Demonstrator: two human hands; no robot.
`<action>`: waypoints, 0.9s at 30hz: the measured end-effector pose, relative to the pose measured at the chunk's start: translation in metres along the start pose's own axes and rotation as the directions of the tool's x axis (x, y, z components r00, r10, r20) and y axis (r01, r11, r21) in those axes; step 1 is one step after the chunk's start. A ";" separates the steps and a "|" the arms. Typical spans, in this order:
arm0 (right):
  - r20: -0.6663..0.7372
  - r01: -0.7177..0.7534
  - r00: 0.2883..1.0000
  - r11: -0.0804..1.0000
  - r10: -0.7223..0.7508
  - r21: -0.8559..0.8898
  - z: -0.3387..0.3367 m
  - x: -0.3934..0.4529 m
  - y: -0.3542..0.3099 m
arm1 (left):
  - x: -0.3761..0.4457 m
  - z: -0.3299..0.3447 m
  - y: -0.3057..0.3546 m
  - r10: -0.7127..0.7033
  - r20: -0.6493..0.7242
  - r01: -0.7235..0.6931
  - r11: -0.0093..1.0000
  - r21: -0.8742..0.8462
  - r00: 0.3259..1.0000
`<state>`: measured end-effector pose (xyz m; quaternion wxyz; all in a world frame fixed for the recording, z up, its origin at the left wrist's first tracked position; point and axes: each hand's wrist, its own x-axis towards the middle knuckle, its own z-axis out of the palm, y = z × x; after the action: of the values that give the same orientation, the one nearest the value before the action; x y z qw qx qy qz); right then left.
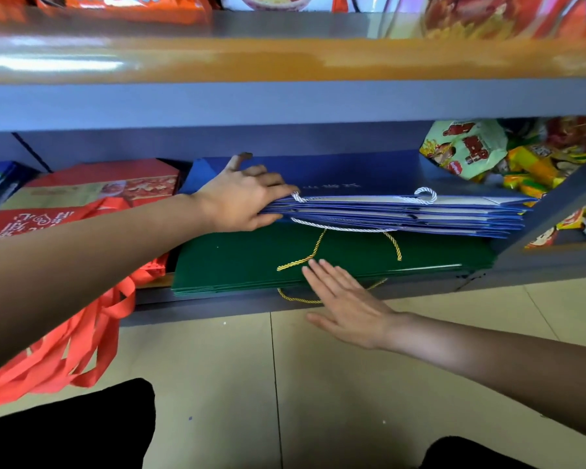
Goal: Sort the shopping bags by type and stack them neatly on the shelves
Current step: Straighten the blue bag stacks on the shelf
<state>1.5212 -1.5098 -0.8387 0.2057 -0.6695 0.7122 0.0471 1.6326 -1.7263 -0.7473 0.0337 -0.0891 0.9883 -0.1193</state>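
Far left on the bottom shelf [197, 304] I see the red fabric bags [65, 336], their handles spilling over the lip towards the floor [318, 384], with flat red bags [115, 184] laid behind them. Moving right, my left hand [241, 201] is reaching in and gripping the near left corner of the blue paper bags [403, 214], fingers curled over the top sheet and thumb tucked under the edge, so it holds that stack. The blue stack lies flat with its long axis running left to right along the shelf, white rope handles [423, 195] poking out front. Directly beneath it sit the green paper bags [251, 262], also flat and lengthwise, jutting further forward than the blue ones, gold cord handles [305, 258] dangling over the front edge. Now my right hand [345, 306], flat and wide, fingers straight and holding nothing, fingertips touching the front edge of the green stack near its middle. So both stacks lie ahead of me and slightly right; the left hand is nearer the blue, the right nearer the green. My read: the push goes straight back into the shelf, across the long axis, to square the green edge under the blue. Far right, snack packets [467, 147] fill the neighbouring bay.
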 end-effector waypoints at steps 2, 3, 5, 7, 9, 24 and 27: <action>-0.005 -0.029 1.000 0.998 0.029 0.053 -0.001 0.021 -0.009 | 0.000 0.000 0.000 0.003 0.004 -0.003 1.000 -0.003 1.000; -0.002 -0.059 0.998 0.995 0.059 0.082 -0.003 0.033 -0.013 | -0.001 0.000 0.000 0.001 0.001 -0.001 1.000 -0.003 1.000; 0.004 -0.133 0.991 0.983 0.134 0.125 -0.005 0.054 -0.019 | -0.001 -0.001 -0.001 0.001 -0.013 -0.001 1.000 -0.006 1.000; -0.013 -0.190 0.981 0.968 0.195 0.167 -0.012 0.063 -0.026 | 0.000 -0.001 0.000 0.005 -0.010 -0.005 1.000 -0.001 1.000; -0.016 -0.206 0.977 0.960 0.213 0.190 -0.018 0.055 -0.033 | -0.001 0.000 0.002 0.003 0.026 -0.004 1.000 0.017 1.000; -0.343 0.034 0.912 0.876 -0.224 -0.481 -0.058 -0.013 0.087 | -0.018 0.052 0.039 -0.061 0.200 0.077 0.994 -0.076 0.978; -0.299 0.041 0.929 0.865 -0.216 -0.500 -0.053 -0.016 0.099 | -0.020 0.065 0.050 -0.148 0.289 0.184 0.977 -0.103 0.946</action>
<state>1.4134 -1.5031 -0.8054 -0.0942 -0.7438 0.6553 0.0917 1.6491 -1.6900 -0.8210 0.1569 -0.1902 0.9681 -0.0441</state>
